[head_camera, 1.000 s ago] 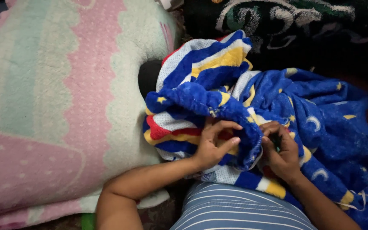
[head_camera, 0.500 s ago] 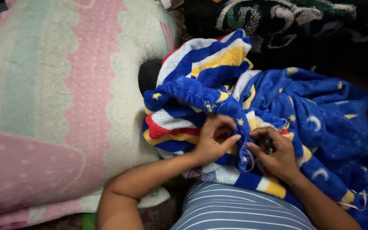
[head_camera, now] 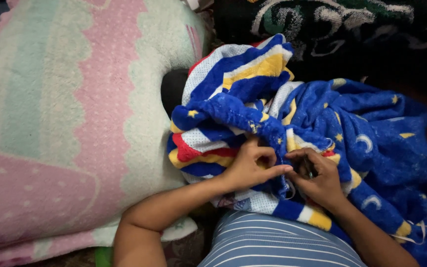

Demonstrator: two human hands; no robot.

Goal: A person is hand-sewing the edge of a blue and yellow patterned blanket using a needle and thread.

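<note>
Both hands [head_camera: 285,173] pinch blue blanket [head_camera: 371,143] beside pastel blanket [head_camera: 75,113], apparently bedding.

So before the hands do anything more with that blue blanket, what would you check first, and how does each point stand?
1. Left hand grips the fluffy blue blanket with yellow stars and moons: ok.
2. Right hand holds a small dark tool: ok, though its kind cannot be told.
3. Both hands meet at the same fold of the blanket: ok.
4. Fingertips clear of the tool's tip: cannot tell, hidden by fabric.
5. Blanket bunched against the pink and green fleecy cushion, not spread flat: not ok.
</note>
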